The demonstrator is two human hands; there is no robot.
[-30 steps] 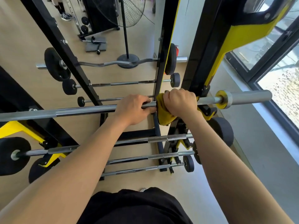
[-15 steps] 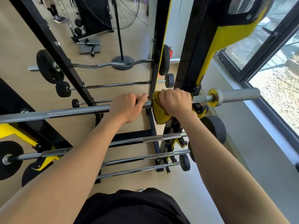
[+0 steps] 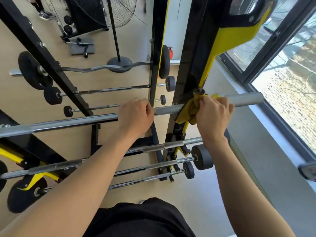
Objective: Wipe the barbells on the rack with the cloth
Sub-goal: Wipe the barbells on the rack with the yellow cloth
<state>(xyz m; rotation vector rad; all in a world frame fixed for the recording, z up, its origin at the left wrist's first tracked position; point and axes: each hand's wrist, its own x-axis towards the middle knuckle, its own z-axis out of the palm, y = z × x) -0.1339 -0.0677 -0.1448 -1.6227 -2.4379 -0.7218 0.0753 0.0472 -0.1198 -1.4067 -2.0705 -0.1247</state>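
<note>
A long steel barbell point(image 3: 71, 123) lies across the black and yellow rack point(image 3: 193, 53) at chest height. My left hand point(image 3: 135, 115) grips its shaft near the middle. My right hand point(image 3: 213, 115) holds a yellow cloth point(image 3: 189, 110) wrapped round the bar at the right upright, close to the bare sleeve point(image 3: 244, 99). Below hang more barbells point(image 3: 171, 144) with small black plates point(image 3: 201, 157). A curl bar point(image 3: 102, 67) and two short fixed barbells point(image 3: 111, 89) rest on the far side.
A pedestal fan point(image 3: 118, 62) stands on the wooden floor behind the rack. A large window point(image 3: 287, 79) runs along the right. Another machine and a person's feet point(image 3: 43, 14) are at the far top left. My dark clothing fills the bottom centre.
My right hand has slid the cloth to the right along the bar, past the upright to the sleeve collar. My left hand keeps its grip on the shaft.
</note>
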